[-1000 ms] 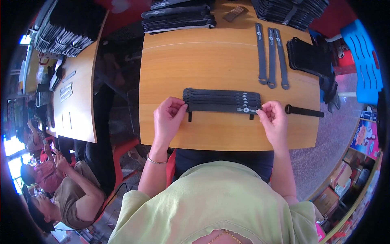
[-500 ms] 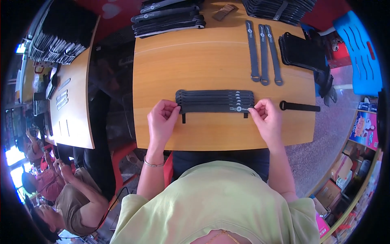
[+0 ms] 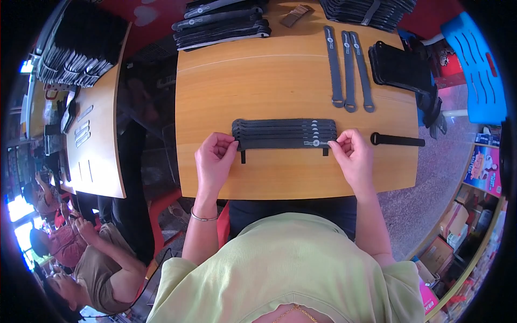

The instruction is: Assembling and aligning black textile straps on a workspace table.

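Note:
Several dark grey straps [image 3: 280,129] lie overlapped in a stepped row on the table, each with a pale printed mark towards its right end. The nearest strap [image 3: 274,144] is pinched at its left end between the thumb and fingers of my left hand [image 3: 215,153]. My right hand [image 3: 353,156] pinches the same strap's right end. Two short black tabs [image 3: 243,156] stick out from under the row at its near side, one by each hand. To the right of my right hand lies a single black strap [image 3: 398,140] with a loop at its left end.
Three long grey straps [image 3: 349,70] lie at the far right of the wooden table [image 3: 242,91]. Stacks of dark straps [image 3: 221,32] and a black pile [image 3: 398,67] stand along its far side, near a small brown object [image 3: 296,16]. People sit by another table [image 3: 102,145] at left.
Both my hands stay at the ends of the nearest strap, with hardly any shift. At the left, a seated person's arms have moved slightly.

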`<move>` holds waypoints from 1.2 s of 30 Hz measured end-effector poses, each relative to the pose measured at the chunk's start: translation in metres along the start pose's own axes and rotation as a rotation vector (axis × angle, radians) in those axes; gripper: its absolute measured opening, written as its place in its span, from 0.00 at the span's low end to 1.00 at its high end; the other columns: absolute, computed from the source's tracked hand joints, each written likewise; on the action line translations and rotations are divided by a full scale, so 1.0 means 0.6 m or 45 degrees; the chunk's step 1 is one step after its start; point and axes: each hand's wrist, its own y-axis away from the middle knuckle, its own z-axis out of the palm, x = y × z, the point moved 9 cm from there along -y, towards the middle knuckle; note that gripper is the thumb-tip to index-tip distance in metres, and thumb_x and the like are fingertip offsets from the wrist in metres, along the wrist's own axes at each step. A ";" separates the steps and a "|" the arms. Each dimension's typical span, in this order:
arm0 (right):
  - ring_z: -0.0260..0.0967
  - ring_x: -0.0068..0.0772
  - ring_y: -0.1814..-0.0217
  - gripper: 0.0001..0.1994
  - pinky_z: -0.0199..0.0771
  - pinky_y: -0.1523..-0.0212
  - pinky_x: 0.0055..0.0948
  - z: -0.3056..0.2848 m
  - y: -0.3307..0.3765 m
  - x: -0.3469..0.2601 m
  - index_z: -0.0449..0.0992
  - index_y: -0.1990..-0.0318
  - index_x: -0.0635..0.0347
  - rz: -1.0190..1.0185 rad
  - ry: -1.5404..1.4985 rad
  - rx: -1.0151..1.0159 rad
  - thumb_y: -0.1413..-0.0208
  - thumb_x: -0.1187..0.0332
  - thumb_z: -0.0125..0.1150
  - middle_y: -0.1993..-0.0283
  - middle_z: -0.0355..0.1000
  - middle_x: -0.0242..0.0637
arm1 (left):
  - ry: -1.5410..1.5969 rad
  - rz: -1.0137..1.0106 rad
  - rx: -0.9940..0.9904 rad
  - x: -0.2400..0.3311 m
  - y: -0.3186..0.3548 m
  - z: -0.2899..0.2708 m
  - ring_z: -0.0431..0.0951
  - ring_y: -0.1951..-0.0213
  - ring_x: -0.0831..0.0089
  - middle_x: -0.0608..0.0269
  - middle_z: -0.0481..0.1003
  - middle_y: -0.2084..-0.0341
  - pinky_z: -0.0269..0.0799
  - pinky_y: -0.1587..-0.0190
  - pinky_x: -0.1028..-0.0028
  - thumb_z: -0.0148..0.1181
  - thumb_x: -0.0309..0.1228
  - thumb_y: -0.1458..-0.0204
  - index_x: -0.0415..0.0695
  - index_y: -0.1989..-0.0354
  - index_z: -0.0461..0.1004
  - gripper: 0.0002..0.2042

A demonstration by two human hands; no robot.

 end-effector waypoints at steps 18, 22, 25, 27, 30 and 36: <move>0.67 0.19 0.79 0.10 0.66 0.77 0.19 0.000 -0.001 0.002 0.67 0.70 0.63 0.000 0.038 0.027 0.53 0.75 0.66 0.78 0.69 0.31 | 0.018 0.018 0.003 0.002 0.001 0.000 0.69 0.79 0.87 0.68 0.73 0.81 0.65 0.77 0.86 0.60 0.19 0.52 0.35 0.70 0.72 0.03; 0.67 0.19 0.79 0.10 0.66 0.77 0.20 0.001 -0.001 -0.001 0.67 0.70 0.63 -0.007 0.041 0.037 0.53 0.76 0.66 0.78 0.69 0.31 | -0.020 -0.003 0.008 0.007 0.003 0.000 0.69 0.79 0.87 0.68 0.73 0.81 0.64 0.77 0.86 0.60 0.19 0.52 0.35 0.70 0.72 0.04; 0.67 0.19 0.79 0.11 0.66 0.78 0.20 0.002 -0.001 -0.005 0.67 0.70 0.63 -0.001 0.042 0.034 0.53 0.76 0.66 0.78 0.68 0.31 | -0.014 0.031 0.022 0.007 0.002 -0.001 0.69 0.80 0.87 0.68 0.73 0.81 0.64 0.77 0.86 0.60 0.19 0.53 0.35 0.70 0.72 0.04; 0.67 0.19 0.79 0.11 0.66 0.78 0.20 0.002 -0.001 -0.003 0.67 0.70 0.63 0.001 0.036 0.039 0.53 0.76 0.66 0.78 0.68 0.31 | -0.031 0.030 0.023 0.009 0.003 -0.001 0.69 0.80 0.87 0.68 0.73 0.81 0.64 0.78 0.86 0.60 0.18 0.53 0.35 0.70 0.72 0.04; 0.66 0.20 0.80 0.11 0.66 0.78 0.20 0.001 -0.001 -0.003 0.66 0.69 0.63 0.004 0.052 0.046 0.54 0.76 0.66 0.78 0.68 0.31 | -0.025 0.056 0.042 0.010 0.002 0.001 0.68 0.80 0.87 0.68 0.73 0.81 0.64 0.78 0.85 0.60 0.18 0.53 0.35 0.70 0.72 0.04; 0.65 0.20 0.81 0.11 0.65 0.79 0.21 -0.006 -0.001 -0.013 0.66 0.70 0.62 -0.015 0.120 0.078 0.54 0.75 0.67 0.78 0.68 0.31 | -0.203 0.158 0.069 0.027 0.004 0.003 0.68 0.81 0.84 0.65 0.71 0.79 0.64 0.78 0.84 0.61 0.18 0.54 0.34 0.71 0.71 0.04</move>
